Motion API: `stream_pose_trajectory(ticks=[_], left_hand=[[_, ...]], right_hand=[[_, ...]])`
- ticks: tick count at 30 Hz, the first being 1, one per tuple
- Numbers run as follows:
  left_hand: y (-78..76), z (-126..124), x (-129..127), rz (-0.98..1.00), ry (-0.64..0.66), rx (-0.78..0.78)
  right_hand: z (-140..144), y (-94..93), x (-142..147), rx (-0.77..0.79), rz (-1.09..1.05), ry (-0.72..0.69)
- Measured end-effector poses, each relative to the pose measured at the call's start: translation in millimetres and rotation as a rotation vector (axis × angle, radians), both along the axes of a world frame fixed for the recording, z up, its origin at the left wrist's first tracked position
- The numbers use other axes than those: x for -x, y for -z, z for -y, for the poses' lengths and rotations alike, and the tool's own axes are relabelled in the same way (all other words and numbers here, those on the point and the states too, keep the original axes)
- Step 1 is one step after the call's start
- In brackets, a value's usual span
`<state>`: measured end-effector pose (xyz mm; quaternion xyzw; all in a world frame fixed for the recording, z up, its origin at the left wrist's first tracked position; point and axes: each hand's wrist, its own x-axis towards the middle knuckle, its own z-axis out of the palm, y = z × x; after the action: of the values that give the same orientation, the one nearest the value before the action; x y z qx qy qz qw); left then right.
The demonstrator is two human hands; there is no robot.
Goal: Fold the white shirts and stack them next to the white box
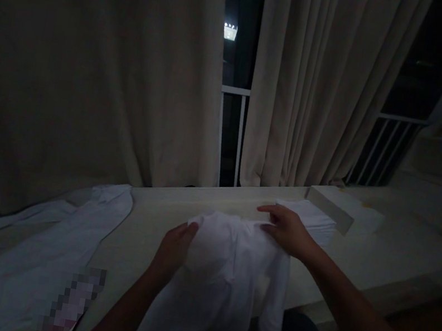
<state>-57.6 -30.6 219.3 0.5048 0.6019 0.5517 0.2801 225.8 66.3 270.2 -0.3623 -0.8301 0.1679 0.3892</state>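
A white long-sleeved shirt [223, 279] hangs between my two hands, its upper edge lifted over the pale surface and its lower part falling toward my lap. My left hand [174, 248] is closed on one upper corner, thumb on top. At the other upper side my right hand [288, 232] pinches the cloth, with one finger stretched out to the left. Just behind my right hand lies a folded stack of white cloth [317, 221], partly hidden by it. Another white garment [41, 248] is spread flat on the left, one sleeve reaching out.
The pale ledge [148, 221] runs beneath the long beige curtains [165, 94]. A white box [349, 209] sits at the right behind the folded stack. A blurred-out flat item [74, 305] lies at the lower left. Railings [237, 91] show through the curtain gap.
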Motion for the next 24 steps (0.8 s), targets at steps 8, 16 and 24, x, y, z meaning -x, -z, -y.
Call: stream_pose_trajectory(ticks=[8, 16, 24], left_hand=[[10.9, 3.7, 33.0, -0.144, -0.174, -0.047], [29.0, 11.7, -49.2, -0.272, -0.213, 0.048], [48.6, -10.7, -13.4, -0.032, -0.062, 0.14]], right_hand=[[-6.6, -16.2, -9.8, -0.333, -0.017, 0.252], [32.2, -1.6, 49.0, -0.04, -0.078, 0.002], [2.6, -3.9, 18.0, -0.014, -0.182, 0.116]])
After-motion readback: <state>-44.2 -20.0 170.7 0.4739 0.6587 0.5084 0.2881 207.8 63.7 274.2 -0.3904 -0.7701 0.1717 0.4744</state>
